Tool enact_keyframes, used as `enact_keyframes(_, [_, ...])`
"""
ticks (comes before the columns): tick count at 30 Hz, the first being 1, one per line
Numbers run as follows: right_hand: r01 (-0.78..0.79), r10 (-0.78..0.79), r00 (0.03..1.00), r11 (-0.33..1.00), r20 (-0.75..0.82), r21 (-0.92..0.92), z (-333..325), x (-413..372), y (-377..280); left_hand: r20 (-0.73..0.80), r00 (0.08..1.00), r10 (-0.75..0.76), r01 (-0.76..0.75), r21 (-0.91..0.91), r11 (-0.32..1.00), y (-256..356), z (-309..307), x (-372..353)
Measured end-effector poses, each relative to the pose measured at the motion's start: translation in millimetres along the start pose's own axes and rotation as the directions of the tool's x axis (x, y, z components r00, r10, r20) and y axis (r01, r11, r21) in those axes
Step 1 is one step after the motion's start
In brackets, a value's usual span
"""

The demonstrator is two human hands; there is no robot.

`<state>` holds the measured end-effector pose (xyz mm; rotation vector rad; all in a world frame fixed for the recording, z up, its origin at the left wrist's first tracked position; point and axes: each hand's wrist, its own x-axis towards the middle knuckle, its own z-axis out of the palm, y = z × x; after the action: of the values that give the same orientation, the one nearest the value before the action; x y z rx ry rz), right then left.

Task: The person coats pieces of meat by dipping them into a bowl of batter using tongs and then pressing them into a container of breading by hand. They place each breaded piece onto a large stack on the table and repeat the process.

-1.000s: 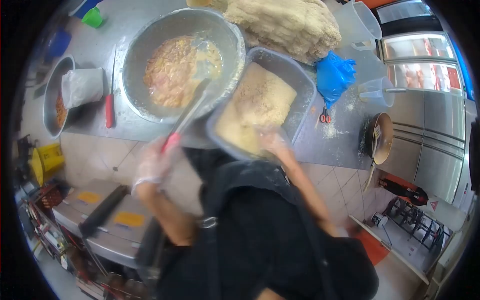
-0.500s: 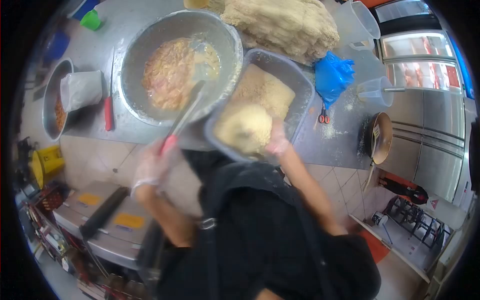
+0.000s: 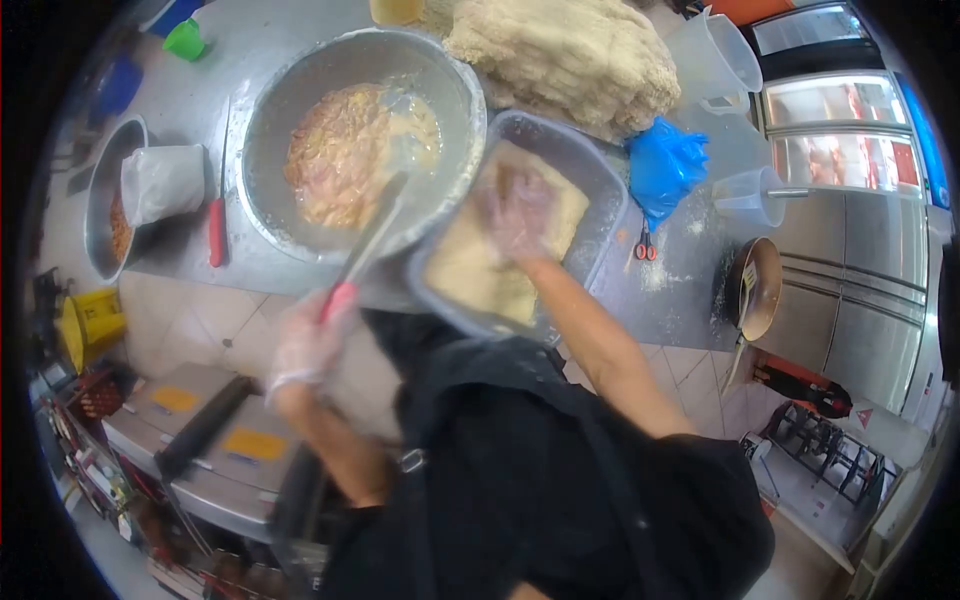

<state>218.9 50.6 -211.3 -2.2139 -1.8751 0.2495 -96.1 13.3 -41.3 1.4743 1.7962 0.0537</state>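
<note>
On a steel table (image 3: 675,305), a wide grey metal bowl (image 3: 268,135) of pale, wet, raw-looking meat pieces (image 3: 335,155) sits against or just beside a greyish-purple plastic tub (image 3: 602,200) of fine, cream-coloured crumbs (image 3: 470,245); side by side, they let me work one hand at each. My left hand (image 3: 310,340), in a clear glove, is closed around the red handle of a long metal utensil (image 3: 372,240), probably tongs. It slants over the bowl's near rim, its far end above the mixture, and the grip at the handle seems meant to hold my fingers away from the wet pieces. My gloved right hand (image 3: 522,215), blurred, is palm down on or just over the crumbs, fingers extended and apart, pinching nothing I can see; that side appears reserved for dry contact. A big beige crumb mound (image 3: 570,60) lies beyond the tub, conveniently near. A red-handled knife (image 3: 216,232) lies left of the bowl, out of the way.
</note>
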Motion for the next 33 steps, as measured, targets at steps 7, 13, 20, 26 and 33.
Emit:
enact_keyframes(7, [-0.079,0.124,0.949,0.984,0.289,-0.162,15,-18,-47,-0.005,1.0,0.023,-0.023,0.008,1.0,-13,7,0])
enact_keyframes(13, [-0.249,0.189,0.917,0.959,0.35,0.134,-12,-12,-26,-0.034,0.999,0.004,-0.004,0.02,1.0,-32,17,4])
enact_keyframes(20, [-0.146,0.059,0.794,0.985,0.605,0.096,-72,22,23,0.003,1.0,0.015,-0.015,-0.009,1.0,-29,16,-3])
enact_keyframes(26, [-0.089,-0.08,0.691,0.977,0.718,0.194,-52,0,44,-0.007,0.999,-0.032,0.031,-0.052,0.998,-27,16,-6])
enact_keyframes(33, [-0.428,-0.111,0.803,0.577,0.586,0.696,-39,-9,60,-0.132,0.972,0.196,-0.175,0.157,0.972,-59,31,12])
